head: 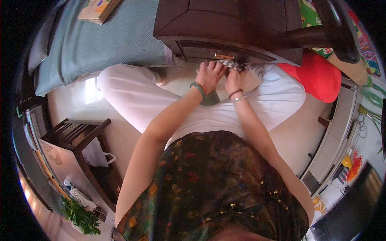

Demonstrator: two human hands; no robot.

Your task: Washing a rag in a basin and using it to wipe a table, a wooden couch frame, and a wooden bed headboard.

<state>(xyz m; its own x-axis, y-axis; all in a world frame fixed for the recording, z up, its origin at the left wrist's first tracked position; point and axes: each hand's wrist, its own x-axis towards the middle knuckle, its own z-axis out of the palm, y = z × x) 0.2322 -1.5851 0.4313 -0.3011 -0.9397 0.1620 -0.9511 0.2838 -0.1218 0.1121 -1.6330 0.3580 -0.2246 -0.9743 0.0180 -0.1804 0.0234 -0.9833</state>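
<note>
My left hand, with a green bangle at its wrist, reaches over my lap to the drawer front. Its fingers are spread, and their tips touch or lie beside a grey-and-white fluffy thing. Just to the right, my right hand is curled against that fluffy thing and seems to grip it; the fingers are partly hidden. What the thing is, blur does not settle. Above both hands is a dark wooden drawer unit with a brass-coloured drawer handle. My legs in white trousers are parted on either side.
A bench with a blue-green woven cover stands at upper left, a book on it. At right are a red rounded object and a low cabinet. A wooden rack holds a white bag behind left.
</note>
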